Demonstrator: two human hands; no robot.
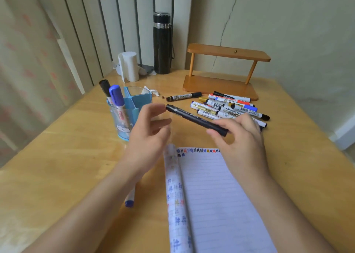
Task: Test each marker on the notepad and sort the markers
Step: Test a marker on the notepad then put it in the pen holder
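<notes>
While the right hand (pixel 238 133) pinches the back end of a long black plastic marker (pixel 196 119), the left hand (pixel 148 129) floats loose and half spread just beside the capped end. The marker lies slanted above the desk (pixel 67 147), its long side running from the right hand up and left toward the left fingertips (pixel 159 106). So the left hand is the nearer one to the cap, and I think it will pull the cap off next.

The white lined paper notepad (pixel 215 195) lies open just below both hands, with one row of small colored test marks along its top edge.

I count two markers standing in the clear blue plastic cup (pixel 124 118). One black marker (pixel 183 96) lies alone past the hands. A heap of loose markers (pixel 228 106) sits right of it, too jumbled to count.
</notes>
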